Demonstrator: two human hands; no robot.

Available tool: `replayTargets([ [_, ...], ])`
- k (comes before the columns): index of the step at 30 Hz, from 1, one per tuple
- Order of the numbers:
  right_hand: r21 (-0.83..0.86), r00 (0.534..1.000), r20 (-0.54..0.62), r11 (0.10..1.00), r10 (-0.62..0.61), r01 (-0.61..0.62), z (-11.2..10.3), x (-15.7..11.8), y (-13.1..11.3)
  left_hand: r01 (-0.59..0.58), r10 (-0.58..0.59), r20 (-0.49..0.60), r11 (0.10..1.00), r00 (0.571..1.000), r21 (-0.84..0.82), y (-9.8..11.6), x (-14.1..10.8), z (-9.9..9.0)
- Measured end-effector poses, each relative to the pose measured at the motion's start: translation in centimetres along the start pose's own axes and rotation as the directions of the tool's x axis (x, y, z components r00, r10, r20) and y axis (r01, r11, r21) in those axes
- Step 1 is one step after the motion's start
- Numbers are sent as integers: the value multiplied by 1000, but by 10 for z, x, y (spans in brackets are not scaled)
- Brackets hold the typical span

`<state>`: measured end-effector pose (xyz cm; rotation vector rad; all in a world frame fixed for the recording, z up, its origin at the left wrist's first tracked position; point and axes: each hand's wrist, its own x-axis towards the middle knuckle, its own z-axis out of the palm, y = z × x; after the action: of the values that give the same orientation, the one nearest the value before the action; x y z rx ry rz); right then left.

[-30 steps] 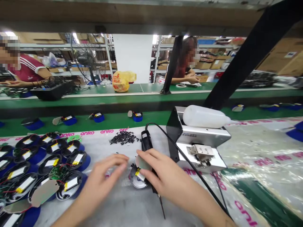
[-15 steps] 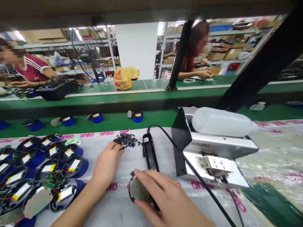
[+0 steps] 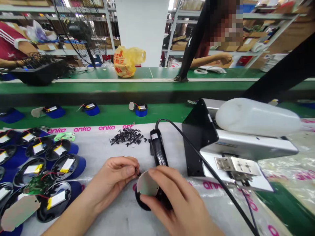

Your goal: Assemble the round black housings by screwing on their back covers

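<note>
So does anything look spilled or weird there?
Maybe two things. The white bottle lies on its side on the metal machine, though bottles usually stand. The small black pieces look spilled, heaped loose on the white sheet, but that may be on purpose.

from where i stand, both bare hands are close together, fingertips near one another. the left forearm (image 3: 71,209) slants forward and inward to the left hand (image 3: 115,175), its fingers curled and thumb drawn in against the fingertips in a pinch. the right hand (image 3: 182,203) shows its back, thumb and forefinger held apart in a grip, other fingers bent alongside.
</note>
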<state>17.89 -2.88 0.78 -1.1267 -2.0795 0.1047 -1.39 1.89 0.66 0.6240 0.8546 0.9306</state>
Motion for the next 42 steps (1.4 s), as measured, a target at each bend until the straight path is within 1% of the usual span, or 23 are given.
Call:
replayTargets([
  [3, 29, 1000, -12, 999, 14, -14, 3, 0, 2, 48, -43, 71, 997, 997, -66, -3, -2, 2],
  [7, 35, 999, -4, 999, -33, 33, 2, 0, 2, 60, -50, 97, 993, 994, -105, -6, -3, 2],
  [11, 34, 1000, -15, 999, -22, 23, 0, 1, -1, 52, -42, 113, 995, 993, -84, -5, -3, 1],
  [14, 33, 999, -32, 999, -29, 30, 0, 1, -1, 37, -31, 100, 998, 994, -52, -4, -3, 1],
  [17, 26, 998, -44, 998, -53, 54, 2, 1, 0, 49, -43, 79, 996, 996, -69, -5, -4, 2],
  [22, 26, 999, -44, 999, -31, 32, 2, 2, -1, 47, -43, 60, 996, 997, -78, -5, -3, 3],
  [24, 27, 999, -41, 999, -28, 29, 2, 2, -2, 37, -35, 60, 998, 998, -42, -4, -2, 4],
  [26, 21, 999, -32, 999, -30, 31, 1, 1, -2, 3, -4, 49, 1000, 999, 18, -2, -3, 5],
  [28, -2, 999, -13, 999, -47, 47, 1, -2, -2, -65, 65, 2, 990, 998, 126, 0, -4, 7],
  [30, -32, 998, 35, 998, -55, 56, 1, -5, -1, -128, 148, -59, 957, 987, 260, 2, -7, 9],
  [32, -68, 996, 62, 995, -63, 67, 2, -7, 0, -142, 189, -97, 922, 977, 361, 3, -8, 11],
  [34, -86, 995, 65, 993, -70, 76, 2, -7, 0, -111, 166, -111, 913, 980, 392, 3, -8, 12],
  [37, -43, 996, 76, 998, -47, 51, 3, -5, -1, -60, 113, -135, 936, 984, 346, 0, -6, 13],
  [39, -21, 997, 80, 1000, -22, 24, 3, -3, -2, -59, 116, -161, 945, 980, 321, -1, -5, 12],
  [42, 5, 998, 61, 1000, 4, -4, 3, -2, -3, -46, 115, -151, 917, 982, 396, 2, -6, 9],
])
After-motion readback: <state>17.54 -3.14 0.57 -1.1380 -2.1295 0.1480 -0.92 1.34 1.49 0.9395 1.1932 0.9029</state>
